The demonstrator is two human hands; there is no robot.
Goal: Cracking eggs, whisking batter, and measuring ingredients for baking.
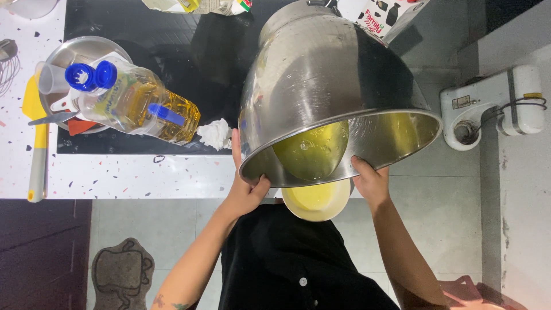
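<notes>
Head view looks straight down on a large steel mixing bowl [336,86], tipped steeply so that its open mouth faces the person's chest. Its outside is bright, brushed metal with a dark reflection along one flank. Inside, a pool of clear yellow liquid [313,150] gathers against the lowered rim. Directly under that rim sits a small pale yellow bowl [317,202], partly hidden by the big one, with yellowish contents inside.

Both hands are closed on the steel bowl's rim: the left hand [245,186] grips the edge with the thumb hooked over the lip, and the right hand [370,181] clamps the opposite edge, fingers curled out of sight beneath.

The bowl hangs over the counter [132,175] edge, a white speckled surface with a black cooktop [166,34] set into it. On the cooktop lies a clear oil bottle [135,103] with a blue cap, resting on its side against a metal pan [86,49]. A yellow spatula [37,143] lies near the counter's left end.
</notes>
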